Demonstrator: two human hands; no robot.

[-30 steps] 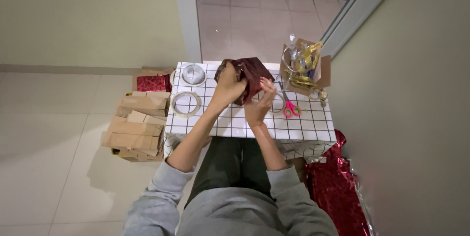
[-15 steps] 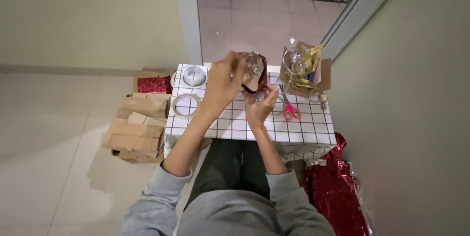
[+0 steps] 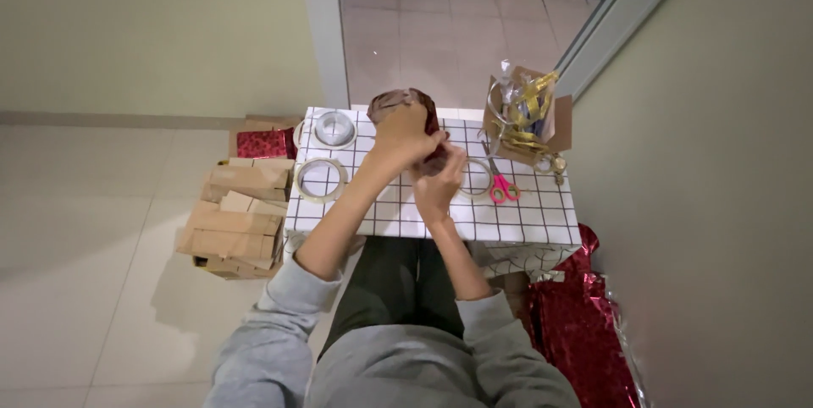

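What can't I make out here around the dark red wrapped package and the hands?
All in the head view:
- Dark red wrapped package: mostly covered by the left hand; its shape is unclear.
- Right hand: fingertips tucked under the package, so its grip is hidden.
- Pink-handled scissors: too small to tell whether the blades are open.
- Open cardboard box: gold ribbon hides its contents.
- Red foil: cut off by the bottom edge.

The dark red foil-wrapped parcel (image 3: 405, 107), earlier lying flat under both hands, now stands tipped up; the left hand (image 3: 405, 133) covers it, the right hand (image 3: 440, 178) sits just below.
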